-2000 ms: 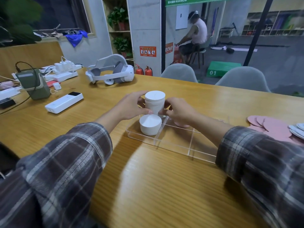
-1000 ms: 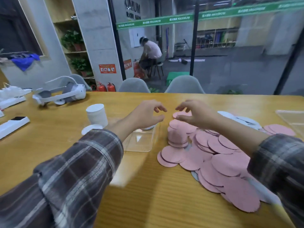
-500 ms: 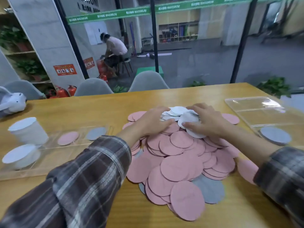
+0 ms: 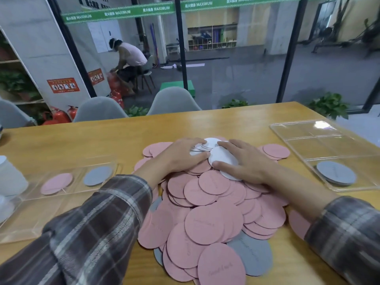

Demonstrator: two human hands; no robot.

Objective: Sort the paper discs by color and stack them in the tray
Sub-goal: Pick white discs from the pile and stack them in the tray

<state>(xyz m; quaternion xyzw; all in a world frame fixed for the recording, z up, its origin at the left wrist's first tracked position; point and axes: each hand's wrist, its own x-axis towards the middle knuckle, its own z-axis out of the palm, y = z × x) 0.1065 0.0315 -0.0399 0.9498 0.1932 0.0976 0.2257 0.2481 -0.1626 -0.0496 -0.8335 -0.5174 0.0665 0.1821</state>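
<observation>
At the far left edge of the frame a white stack (image 4: 11,175) stands at the end of the left tray (image 4: 51,221). Further along, one pink disc (image 4: 56,183) and one grey disc (image 4: 97,175) lie in neighbouring compartments. The tray looks light, and the left sleeve (image 4: 98,223) hangs over its near right corner. A careless sweep of that arm could shove it along the bench (image 4: 82,138) and scatter what is sorted.

In the centre, the left hand (image 4: 176,159) rests on the crest of the pink pile (image 4: 211,219). Its fingers (image 4: 193,143) are bent over a fan of white discs (image 4: 223,159), with the thumb across them. Whether it pinches them or only presses I cannot tell. The right hand (image 4: 246,163) lies spread and nearly flat on the same white discs, gripping nothing.

The likeliest slip is in gathering: the paper is thin, so a scoop could drag pink discs along with the white, or the fan could splay and slide off the heap. Pressing down may also push the loose pile toward the bottom of the frame. The grey discs (image 4: 250,258) half buried at lower centre are easy to miss.

At the right, the right tray (image 4: 320,140) holds a low grey stack (image 4: 336,172) in its nearest compartment. White discs dropped there would mix the colours.
</observation>
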